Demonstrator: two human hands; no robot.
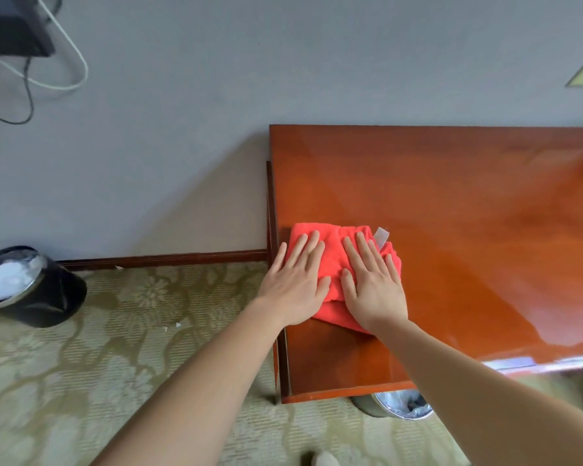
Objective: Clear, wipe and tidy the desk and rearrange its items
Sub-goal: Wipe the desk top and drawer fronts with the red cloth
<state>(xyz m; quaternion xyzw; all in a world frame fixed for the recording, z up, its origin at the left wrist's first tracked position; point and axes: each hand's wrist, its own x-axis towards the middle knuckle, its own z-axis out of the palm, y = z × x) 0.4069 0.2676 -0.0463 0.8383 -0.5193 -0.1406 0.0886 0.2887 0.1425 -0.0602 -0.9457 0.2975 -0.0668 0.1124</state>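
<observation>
Bare desktop point(468, 203) right of cloth point(334, 260)

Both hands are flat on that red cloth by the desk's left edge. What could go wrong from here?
The cloth sits close to the left edge of the desk, and the left hand partly overhangs it; a leftward stroke could slide the cloth onto the carpet. Anything swept off that edge would probably miss the black bin, which stands well to the left. The cloth is bunched, so it may wipe unevenly.
</observation>
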